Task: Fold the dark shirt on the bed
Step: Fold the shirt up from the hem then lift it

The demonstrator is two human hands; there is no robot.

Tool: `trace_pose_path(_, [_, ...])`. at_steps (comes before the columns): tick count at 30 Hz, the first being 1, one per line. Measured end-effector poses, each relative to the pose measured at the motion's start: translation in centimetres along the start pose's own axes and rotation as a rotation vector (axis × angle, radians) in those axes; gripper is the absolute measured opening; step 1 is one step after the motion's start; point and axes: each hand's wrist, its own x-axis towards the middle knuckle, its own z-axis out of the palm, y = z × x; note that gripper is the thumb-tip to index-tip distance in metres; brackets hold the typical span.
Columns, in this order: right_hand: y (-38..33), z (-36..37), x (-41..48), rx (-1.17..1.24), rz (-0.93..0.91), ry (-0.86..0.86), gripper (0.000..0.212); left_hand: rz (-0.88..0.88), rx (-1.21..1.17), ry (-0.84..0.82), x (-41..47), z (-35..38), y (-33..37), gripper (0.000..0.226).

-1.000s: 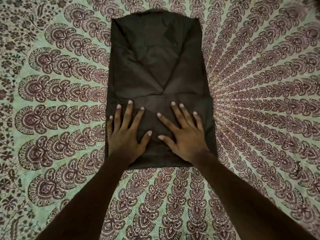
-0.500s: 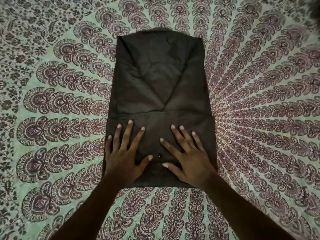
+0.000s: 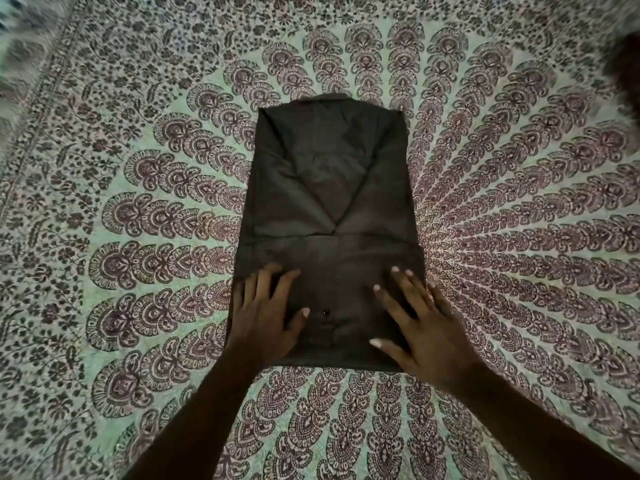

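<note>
The dark shirt (image 3: 329,188) lies flat on the bed as a long upright rectangle, its sides folded in and meeting in a V near the middle. A small button shows near its lower edge. My left hand (image 3: 263,317) rests palm down on the shirt's lower left corner, fingers spread, partly over the edge. My right hand (image 3: 419,327) lies flat on the lower right corner, fingers apart, reaching past the shirt's right edge. Neither hand grips the cloth.
A green bedsheet (image 3: 138,237) with a dark maroon peacock-feather pattern covers the whole bed around the shirt. A floral border runs along the far and left sides. A dark blurred shape (image 3: 627,71) sits at the top right corner.
Both hands slid apart from the shirt's lower middle out to its lower corners. The view tilted, so the shirt sits lower in the frame.
</note>
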Motion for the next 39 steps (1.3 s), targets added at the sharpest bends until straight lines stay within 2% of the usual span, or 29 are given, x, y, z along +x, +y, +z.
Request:
trace_pose_path(2, [-0.5,0.9,-2.2,0.021,-0.097,0.018,0.083,0.059,-0.047,0.072,-3.3,0.0,0.1,0.068])
trace_pose_path(5, [-1.0,3.0,-4.6,0.002,-0.135,0.039,0.071,0.151,0.044,-0.082,-7.9,1.4,-2.2,0.078])
trace_pose_path(8, [-1.5,3.9,-4.8,-0.012,-0.102,0.048,0.072,0.146,0.114,-0.106,-8.8,2.2,-4.4,0.074])
trace_pose_path(12, [-2.7,2.4,-2.9,-0.029,-0.004,0.037,0.088,0.124,0.142,-0.072,-6.5,1.5,-5.5,0.06])
trace_pose_path(15, [-3.6,0.0,-1.9,-0.032,0.107,0.118,0.078,0.174,0.113,-0.056,-4.9,-0.7,-5.8,0.052])
trace_pose_path(18, [-3.9,-2.9,-0.8,0.08,0.212,0.225,0.072,0.145,-0.067,0.065,-2.8,-3.5,-6.3,0.025])
trace_pose_path(22, [-3.6,-7.2,2.1,0.224,0.314,0.417,0.054,0.031,-0.352,0.131,1.6,-7.9,-6.8,0.023])
trace_pose_path(26, [-2.1,-10.4,7.0,0.345,0.344,0.511,0.031,0.07,-0.497,0.245,7.5,-11.5,-6.4,0.017])
trace_pose_path(30, [0.1,-13.1,12.6,0.379,0.373,0.568,0.046,0.067,-0.612,0.349,13.7,-13.7,-5.6,0.026])
trace_pose_path(34, [2.6,-14.9,18.1,0.379,0.371,0.657,0.041,0.132,-0.525,0.394,19.4,-14.1,-5.5,0.019])
trace_pose_path(36, [4.0,-15.3,20.4,0.385,0.358,0.707,0.038,0.164,-0.472,0.373,21.9,-13.7,-6.0,0.025])
trace_pose_path(39, [5.8,-15.5,23.4,0.412,0.356,0.732,0.034,0.12,-0.436,0.365,24.8,-13.5,-6.0,0.037])
